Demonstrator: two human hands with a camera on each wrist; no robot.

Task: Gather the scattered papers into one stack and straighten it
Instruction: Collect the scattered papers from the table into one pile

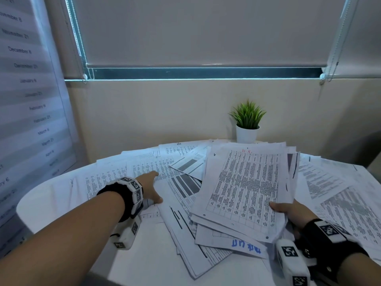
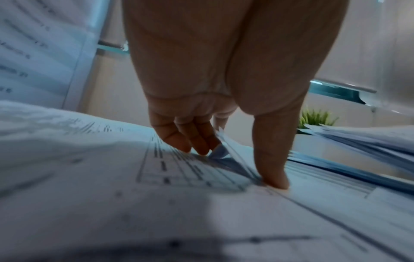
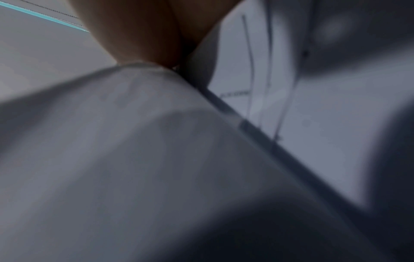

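Observation:
Printed sheets lie scattered over a white round table [image 1: 47, 205]. My right hand [image 1: 288, 213] grips a thick bundle of papers [image 1: 245, 188] by its near right corner, thumb on top, and holds it tilted above the table's middle. In the right wrist view that hand [image 3: 139, 35] shows only as a palm above blurred sheets [image 3: 156, 141]. My left hand [image 1: 157, 187] reaches over the loose sheets [image 1: 115, 178] on the left. Its straight fingers [image 2: 197, 145] and thumb [image 2: 275, 180] press down on a sheet [image 2: 134, 195], with a raised paper edge [image 2: 226, 147] between them.
More loose sheets [image 1: 334, 193] cover the table's right side, and a messy pile [image 1: 185, 234] lies under the held bundle. A small potted plant [image 1: 247, 124] stands at the back against the wall. A dated wall chart [image 1: 26, 100] hangs on the left.

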